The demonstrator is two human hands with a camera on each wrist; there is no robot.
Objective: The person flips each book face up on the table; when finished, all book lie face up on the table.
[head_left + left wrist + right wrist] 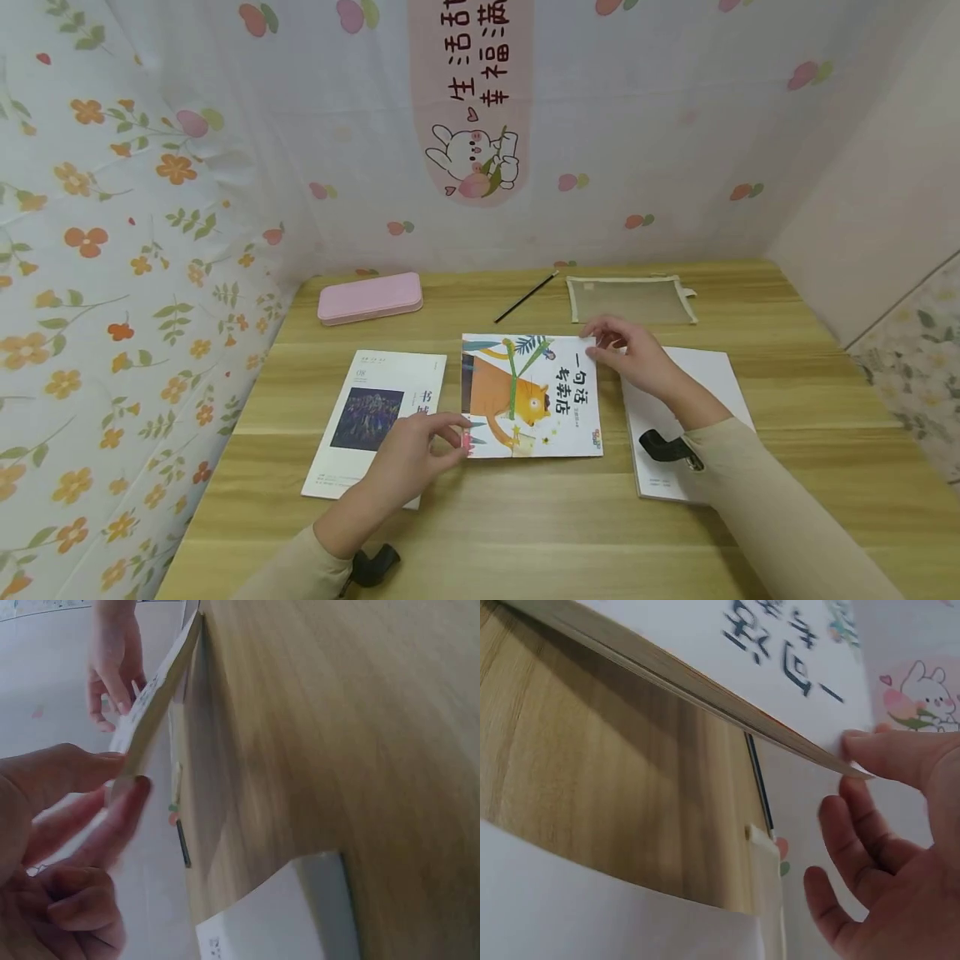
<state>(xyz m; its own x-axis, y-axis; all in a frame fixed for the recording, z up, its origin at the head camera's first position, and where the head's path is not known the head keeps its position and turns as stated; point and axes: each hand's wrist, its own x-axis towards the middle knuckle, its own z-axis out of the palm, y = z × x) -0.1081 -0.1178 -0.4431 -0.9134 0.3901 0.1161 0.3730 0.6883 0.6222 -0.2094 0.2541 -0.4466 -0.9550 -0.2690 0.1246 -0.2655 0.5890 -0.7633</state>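
A picture book point(528, 396) with an orange tiger on its white cover is in the middle of the wooden table point(525, 517). My left hand point(459, 437) pinches its near left corner between thumb and fingers point(124, 806). My right hand point(600, 343) pinches the far right corner, thumb point(900, 754) on top and fingers below. The wrist views show the picture book's edge point(150, 705) raised off the table point(337, 735), casting a shadow under its cover point(780, 637).
A white book with a dark picture point(378, 417) lies to the left, and another white book point(697, 392) lies under my right forearm. At the back are a pink pencil case point(369, 297), a black pencil point(527, 297) and a mesh pouch point(630, 300). Flowered cloth walls close in the table.
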